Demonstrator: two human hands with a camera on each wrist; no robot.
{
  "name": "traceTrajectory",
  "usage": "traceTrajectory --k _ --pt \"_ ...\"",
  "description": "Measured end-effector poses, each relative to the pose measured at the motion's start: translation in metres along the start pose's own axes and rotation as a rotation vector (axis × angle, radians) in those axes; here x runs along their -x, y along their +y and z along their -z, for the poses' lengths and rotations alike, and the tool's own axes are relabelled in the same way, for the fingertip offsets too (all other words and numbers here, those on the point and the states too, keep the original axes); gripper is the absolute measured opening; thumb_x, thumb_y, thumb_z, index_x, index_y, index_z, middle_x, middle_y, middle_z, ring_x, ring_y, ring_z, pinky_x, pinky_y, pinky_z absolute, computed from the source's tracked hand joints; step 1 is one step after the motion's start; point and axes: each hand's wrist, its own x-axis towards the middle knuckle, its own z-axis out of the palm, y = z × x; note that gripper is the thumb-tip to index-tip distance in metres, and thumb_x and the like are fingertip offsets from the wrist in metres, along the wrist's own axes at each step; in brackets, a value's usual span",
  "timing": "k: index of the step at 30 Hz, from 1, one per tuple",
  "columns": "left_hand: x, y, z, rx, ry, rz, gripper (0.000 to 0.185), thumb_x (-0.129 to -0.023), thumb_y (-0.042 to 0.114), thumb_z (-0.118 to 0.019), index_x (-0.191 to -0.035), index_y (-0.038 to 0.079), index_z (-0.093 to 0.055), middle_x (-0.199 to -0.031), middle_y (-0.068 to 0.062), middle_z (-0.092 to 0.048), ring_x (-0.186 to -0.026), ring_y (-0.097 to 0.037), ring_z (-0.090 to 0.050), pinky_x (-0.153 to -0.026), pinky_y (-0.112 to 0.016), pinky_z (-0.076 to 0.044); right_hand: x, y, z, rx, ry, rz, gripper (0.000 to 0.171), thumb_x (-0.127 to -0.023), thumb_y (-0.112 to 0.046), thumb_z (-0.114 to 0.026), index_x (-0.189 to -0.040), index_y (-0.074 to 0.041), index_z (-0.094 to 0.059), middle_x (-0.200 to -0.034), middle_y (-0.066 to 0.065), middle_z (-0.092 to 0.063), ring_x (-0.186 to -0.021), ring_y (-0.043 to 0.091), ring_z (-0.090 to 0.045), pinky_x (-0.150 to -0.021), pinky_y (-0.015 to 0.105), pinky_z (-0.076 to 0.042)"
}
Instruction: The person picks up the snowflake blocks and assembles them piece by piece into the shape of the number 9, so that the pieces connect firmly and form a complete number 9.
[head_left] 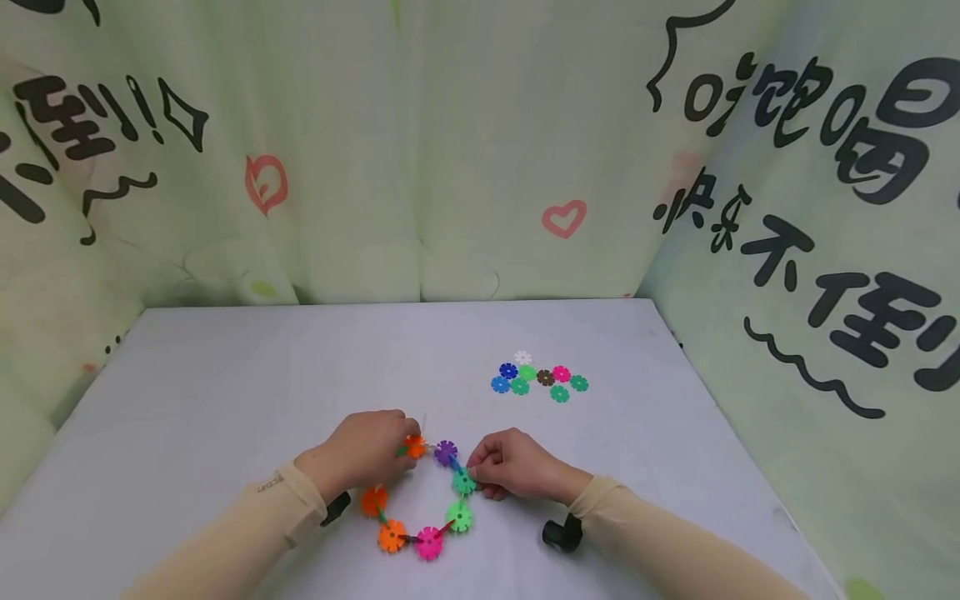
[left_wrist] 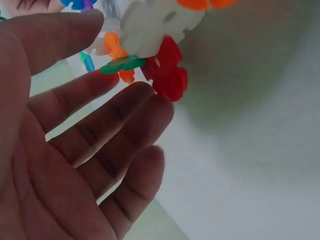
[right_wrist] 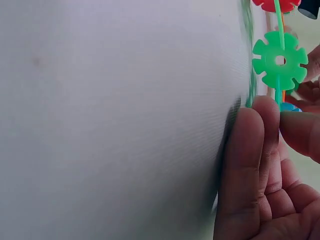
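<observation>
Both hands are on a ring of plastic flower pieces (head_left: 420,500) lying on the grey table (head_left: 225,392). The left hand (head_left: 367,450) holds the orange flower (head_left: 414,447) at its fingertips, fingers only loosely bent. The right hand (head_left: 517,467) pinches the green flower (head_left: 463,482). Loose spare flowers (head_left: 540,379) sit well beyond the right hand.
</observation>
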Motion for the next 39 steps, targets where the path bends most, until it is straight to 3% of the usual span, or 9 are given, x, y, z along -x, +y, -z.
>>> traceTrajectory --k 4,8,16,20,24,27,33,39 --pt "0.0 0.0 -0.002 -0.028 0.041 0.004 0.023 -0.083 0.029 -0.082 -0.09 0.012 -0.068 -0.075 0.005 -0.052 -0.062 -0.012 -0.049 -0.057 -0.029 -0.046 -0.002 -0.001 0.001 0.017 0.01 0.015 0.006 -0.092 -0.007 -0.07 -0.093 -0.001 -0.069 -0.072 0.005 -0.067 -0.061 0.014 -0.062 -0.06 0.031 -0.057" --pt "-0.002 0.0 -0.003 -0.041 0.07 -0.024 0.026 -0.079 0.031 -0.085 -0.088 0.014 -0.068 -0.077 0.006 -0.051 -0.065 -0.012 -0.05 -0.059 -0.029 -0.046 -0.003 -0.003 0.0 0.017 0.017 0.013 0.006 -0.092 -0.007 -0.071 -0.093 0.0 -0.069 -0.072 0.005 -0.068 -0.062 0.014 -0.063 -0.06 0.03 -0.057" --pt "-0.009 -0.004 -0.01 0.032 -0.002 -0.035 0.016 -0.084 0.026 -0.082 -0.089 0.014 -0.071 -0.076 0.007 -0.054 -0.066 -0.011 -0.049 -0.063 -0.029 -0.048 -0.005 0.003 0.014 0.079 0.014 0.02 0.004 -0.093 -0.01 -0.07 -0.095 -0.006 -0.069 -0.075 0.003 -0.067 -0.065 0.016 -0.063 -0.062 0.031 -0.056" --pt "-0.011 -0.004 -0.013 0.036 0.0 -0.03 0.016 -0.085 0.027 -0.081 -0.089 0.014 -0.073 -0.075 0.008 -0.055 -0.064 -0.011 -0.049 -0.062 -0.029 -0.048 -0.005 0.012 0.041 0.169 0.109 0.03 0.006 -0.092 -0.009 -0.069 -0.099 -0.007 -0.069 -0.079 0.001 -0.066 -0.067 0.016 -0.063 -0.063 0.03 -0.055" --pt "-0.01 -0.003 -0.016 0.039 0.018 -0.037 0.016 -0.086 0.027 -0.08 -0.089 0.013 -0.073 -0.074 0.008 -0.055 -0.063 -0.011 -0.049 -0.061 -0.029 -0.047 -0.007 0.024 0.071 0.218 0.26 -0.038 0.01 -0.091 -0.007 -0.069 -0.102 -0.007 -0.07 -0.084 0.001 -0.064 -0.069 0.016 -0.062 -0.064 0.03 -0.054" --pt "-0.008 -0.004 -0.018 0.042 0.034 -0.037 0.016 -0.086 0.028 -0.079 -0.09 0.013 -0.073 -0.074 0.008 -0.052 -0.063 -0.011 -0.047 -0.059 -0.028 -0.045 -0.011 0.032 0.085 0.219 0.325 -0.074 0.013 -0.091 -0.006 -0.07 -0.104 -0.006 -0.07 -0.089 0.003 -0.064 -0.07 0.016 -0.063 -0.066 0.029 -0.054" --pt "-0.006 -0.007 -0.022 0.042 0.067 -0.059 0.016 -0.086 0.029 -0.079 -0.089 0.015 -0.073 -0.075 0.008 -0.05 -0.062 -0.01 -0.045 -0.057 -0.027 -0.043 -0.025 0.042 0.095 0.25 0.33 0.001 0.02 -0.089 -0.005 -0.071 -0.109 -0.004 -0.07 -0.092 0.002 -0.064 -0.071 0.015 -0.063 -0.069 0.029 -0.054" --pt "-0.007 -0.009 -0.023 0.063 0.08 -0.067 0.017 -0.086 0.03 -0.079 -0.089 0.015 -0.073 -0.074 0.009 -0.048 -0.061 -0.009 -0.044 -0.056 -0.026 -0.041 -0.038 0.045 0.1 0.354 0.354 0.029 0.028 -0.088 -0.008 -0.072 -0.115 -0.007 -0.07 -0.084 -0.001 -0.062 -0.066 0.013 -0.056 -0.065 0.029 -0.047"
